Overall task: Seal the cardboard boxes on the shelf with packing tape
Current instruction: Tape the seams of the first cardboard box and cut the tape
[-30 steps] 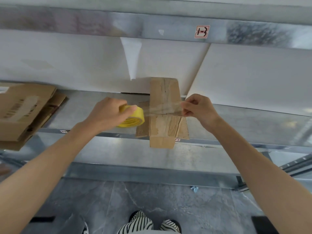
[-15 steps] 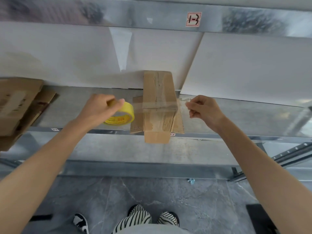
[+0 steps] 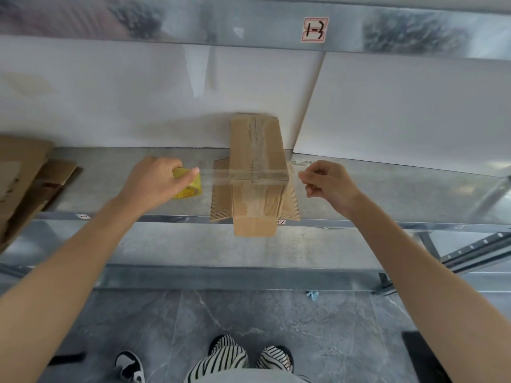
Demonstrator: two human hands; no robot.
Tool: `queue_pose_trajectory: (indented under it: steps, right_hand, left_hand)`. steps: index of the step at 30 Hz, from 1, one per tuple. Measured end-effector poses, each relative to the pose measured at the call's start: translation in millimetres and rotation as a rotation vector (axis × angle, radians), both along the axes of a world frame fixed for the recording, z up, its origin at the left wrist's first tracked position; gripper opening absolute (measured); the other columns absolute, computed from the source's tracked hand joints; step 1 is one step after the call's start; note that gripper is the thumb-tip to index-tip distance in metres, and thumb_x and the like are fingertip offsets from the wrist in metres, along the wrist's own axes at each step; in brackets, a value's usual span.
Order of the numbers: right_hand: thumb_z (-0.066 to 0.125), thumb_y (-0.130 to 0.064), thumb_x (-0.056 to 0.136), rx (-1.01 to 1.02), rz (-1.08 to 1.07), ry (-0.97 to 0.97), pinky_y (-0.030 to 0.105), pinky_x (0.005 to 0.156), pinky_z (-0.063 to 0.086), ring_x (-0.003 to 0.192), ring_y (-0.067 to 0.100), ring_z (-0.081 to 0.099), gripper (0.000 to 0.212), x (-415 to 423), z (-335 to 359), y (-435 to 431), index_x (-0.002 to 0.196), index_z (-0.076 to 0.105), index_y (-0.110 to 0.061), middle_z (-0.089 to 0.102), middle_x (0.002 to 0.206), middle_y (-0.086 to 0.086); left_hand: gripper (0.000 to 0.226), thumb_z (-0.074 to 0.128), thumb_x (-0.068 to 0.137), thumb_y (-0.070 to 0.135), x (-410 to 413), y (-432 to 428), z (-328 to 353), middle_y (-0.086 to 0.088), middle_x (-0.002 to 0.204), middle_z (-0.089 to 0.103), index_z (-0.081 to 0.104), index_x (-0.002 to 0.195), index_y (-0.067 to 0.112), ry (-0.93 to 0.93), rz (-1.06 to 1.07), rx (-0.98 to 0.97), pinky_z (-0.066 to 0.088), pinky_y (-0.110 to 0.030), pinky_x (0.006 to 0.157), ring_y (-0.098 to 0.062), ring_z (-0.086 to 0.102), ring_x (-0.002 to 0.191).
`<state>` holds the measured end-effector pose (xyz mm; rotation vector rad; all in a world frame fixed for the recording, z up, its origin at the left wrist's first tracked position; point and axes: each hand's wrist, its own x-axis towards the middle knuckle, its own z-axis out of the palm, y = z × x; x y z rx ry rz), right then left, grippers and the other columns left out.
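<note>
You have a tape strip point(image 3: 257, 176) across the box point(image 3: 257, 145). Your left hand point(image 3: 154, 183) grips the roll point(image 3: 192, 187), and your right hand point(image 3: 329, 186) fingers point(image 3: 305, 178) pinch its end. Cutting and pressing likely remain.

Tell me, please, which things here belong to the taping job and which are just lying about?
In the job: cardboard box, tape roll in the left hand, tape strip pinched by the right hand.
Lying about: flattened cardboard at left, blue scrap on the floor.
</note>
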<state>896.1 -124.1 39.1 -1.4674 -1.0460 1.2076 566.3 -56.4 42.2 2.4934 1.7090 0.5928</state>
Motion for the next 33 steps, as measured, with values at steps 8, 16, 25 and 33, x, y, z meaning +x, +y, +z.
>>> queue_pose_trajectory:
  steps: [8,16,25,33]
  right_hand:
    - [0.064,-0.003,0.087,-0.056,-0.044,0.042,0.022,0.052,0.045,0.053,0.013,0.050,0.021,-12.7,-24.8,1.1,0.071,0.051,-0.010,0.054,0.064,0.005]
    - [0.052,-0.015,0.096,-0.047,-0.127,-0.086,0.017,0.051,0.042,0.054,0.004,0.049,0.018,-41.0,-46.1,2.0,0.078,0.055,-0.016,0.054,0.067,-0.003]
    - [0.050,-0.012,0.095,-0.054,-0.172,-0.581,0.027,0.073,0.038,0.093,0.021,0.056,0.026,-40.1,-38.7,6.0,0.120,0.049,-0.010,0.058,0.106,0.006]
    - [0.052,-0.051,0.088,0.111,-0.004,-0.849,0.033,0.083,0.046,0.097,0.020,0.054,0.046,-80.4,3.0,8.0,0.120,0.057,-0.019,0.050,0.121,0.005]
  left_hand:
    - [0.045,0.057,0.089,0.045,21.9,-2.9,-34.3,-0.010,0.058,0.050,0.050,0.064,0.009,0.024,0.065,-0.059,0.031,-0.032,0.057,-0.035,0.056,0.065]
    - [0.031,0.064,0.083,0.031,60.2,-9.8,-60.2,-0.015,0.060,0.059,0.060,0.068,0.005,0.003,0.064,-0.032,0.025,-0.024,0.051,-0.031,0.051,0.055]
    - [0.035,0.063,0.085,0.031,60.3,-15.7,-54.9,0.006,0.048,0.035,0.048,0.060,0.012,-0.039,0.054,-0.012,0.013,-0.017,0.047,-0.013,0.030,0.042]
    - [0.040,0.055,0.088,0.041,59.0,-14.3,-53.8,0.012,0.047,0.031,0.040,0.059,0.019,-0.065,0.070,-0.038,0.016,-0.020,0.046,-0.015,0.038,0.045]
